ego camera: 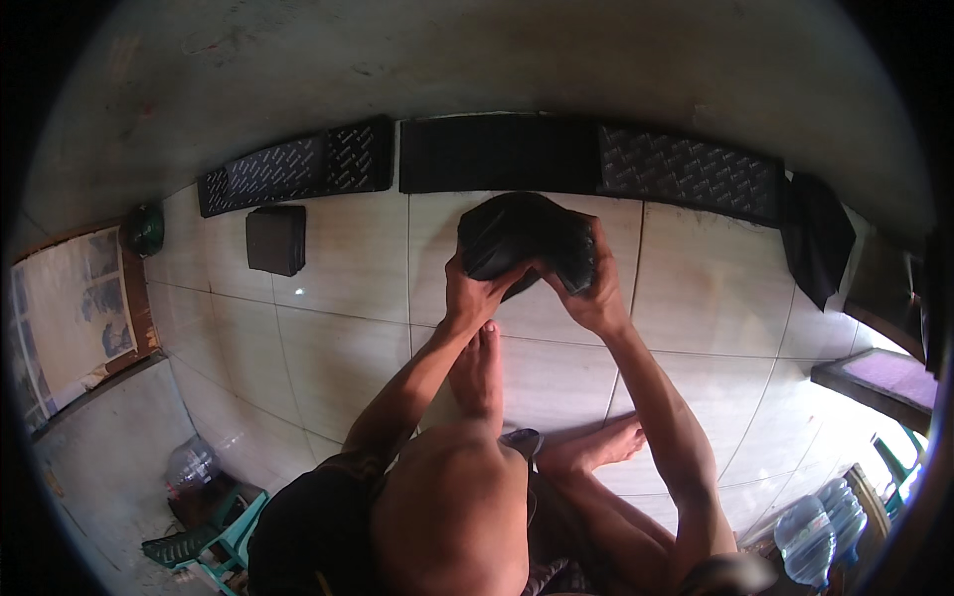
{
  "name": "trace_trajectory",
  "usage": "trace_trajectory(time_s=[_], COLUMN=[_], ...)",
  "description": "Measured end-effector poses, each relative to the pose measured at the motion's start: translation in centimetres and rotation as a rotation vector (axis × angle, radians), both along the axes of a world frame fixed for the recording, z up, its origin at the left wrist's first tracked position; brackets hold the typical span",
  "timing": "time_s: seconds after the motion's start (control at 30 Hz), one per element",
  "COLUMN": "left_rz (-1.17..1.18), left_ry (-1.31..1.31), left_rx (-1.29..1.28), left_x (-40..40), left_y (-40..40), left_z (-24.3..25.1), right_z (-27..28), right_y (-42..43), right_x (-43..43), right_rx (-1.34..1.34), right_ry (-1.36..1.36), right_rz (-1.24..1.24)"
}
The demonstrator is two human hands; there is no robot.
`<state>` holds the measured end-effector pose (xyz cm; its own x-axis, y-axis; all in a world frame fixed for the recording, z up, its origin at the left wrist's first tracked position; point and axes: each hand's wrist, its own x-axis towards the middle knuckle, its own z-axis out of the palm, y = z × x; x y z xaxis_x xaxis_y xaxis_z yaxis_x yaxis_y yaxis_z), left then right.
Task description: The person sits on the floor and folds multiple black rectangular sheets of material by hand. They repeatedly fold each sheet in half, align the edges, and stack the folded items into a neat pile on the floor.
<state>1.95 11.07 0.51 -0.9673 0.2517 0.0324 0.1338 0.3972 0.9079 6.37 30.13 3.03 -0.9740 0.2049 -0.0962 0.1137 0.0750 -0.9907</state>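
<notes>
Between my two hands I hold a thick bundle of black sheets (522,231), bent into an arch above the tiled floor. My left hand (477,290) grips its left end, with the thumb along the near side. The right end is in my right hand (596,290), where many layered edges show. Whether the sheets are plastic or another material I cannot tell. On the floor to the left lies a neat squared stack of black pieces (276,240), apart from my hands.
Along the wall lie black sheets with a printed pattern (689,167), plain black sheets (499,155) and another patterned pile (298,164). A loose black sheet (817,238) droops at the right. Large clear water bottles (809,536) stand lower right, a green plastic chair (231,529) lower left.
</notes>
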Motion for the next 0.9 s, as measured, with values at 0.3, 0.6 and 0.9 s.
trace_trajectory(time_s=[0.3, 0.6, 0.9], left_rz=[-0.026, -0.025, -0.128], left_ry=[0.012, -0.015, 0.330], left_rx=[-0.063, 0.184, 0.062], left_x=[1.9, 2.6, 0.0], left_y=[0.9, -0.8, -0.2], left_z=[-1.0, -9.8, -5.5], right_z=[-3.2, -7.5, -5.5], right_y=[1.4, 0.3, 2.3], right_x=[0.2, 0.8, 0.2], right_rx=[-0.147, 0.267, 0.050], right_ry=[0.074, 0.281, 0.275], right_rz=[0.006, 0.026, 0.043])
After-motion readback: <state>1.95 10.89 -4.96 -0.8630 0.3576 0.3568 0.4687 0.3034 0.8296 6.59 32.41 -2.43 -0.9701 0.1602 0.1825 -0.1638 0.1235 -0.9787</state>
